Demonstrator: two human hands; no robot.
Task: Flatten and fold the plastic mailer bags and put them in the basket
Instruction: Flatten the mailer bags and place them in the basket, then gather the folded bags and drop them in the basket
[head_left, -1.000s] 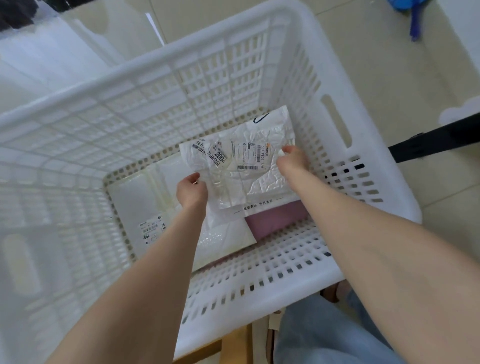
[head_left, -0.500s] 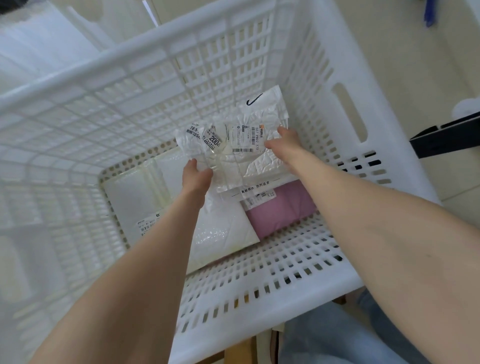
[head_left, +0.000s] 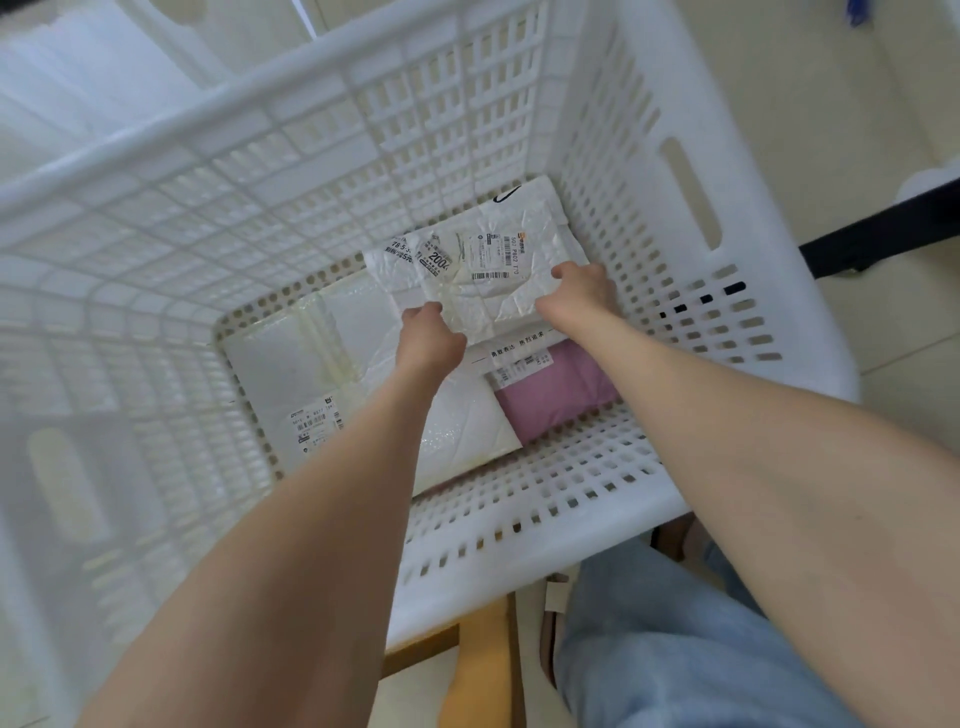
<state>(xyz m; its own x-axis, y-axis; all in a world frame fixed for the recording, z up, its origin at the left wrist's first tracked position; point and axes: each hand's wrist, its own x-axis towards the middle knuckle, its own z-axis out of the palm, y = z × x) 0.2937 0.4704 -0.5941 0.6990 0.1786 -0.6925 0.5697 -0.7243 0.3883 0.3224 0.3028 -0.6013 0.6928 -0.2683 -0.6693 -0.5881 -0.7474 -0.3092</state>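
Both my arms reach down into a large white slotted basket (head_left: 670, 467). A folded, crinkled white mailer bag (head_left: 498, 291) with printed shipping labels is held between my hands, low over the basket's far right corner. My left hand (head_left: 428, 338) pinches its near left edge and my right hand (head_left: 582, 291) grips its right edge. Under it lie other folded bags: a white one with a label (head_left: 291, 384) at the left, a shiny white one (head_left: 462, 441) in the middle and a pink one (head_left: 556, 384) at the right.
The basket stands on a wooden seat (head_left: 483, 654) in front of my jeans-clad legs (head_left: 675, 644). Pale tiled floor (head_left: 831, 104) surrounds it. A dark bar (head_left: 883, 234) juts in at the right, beyond the basket's handle slot.
Both hands have carried the crinkled mailer slightly deeper and farther toward the basket's back right corner. The view has shifted closer over the basket.
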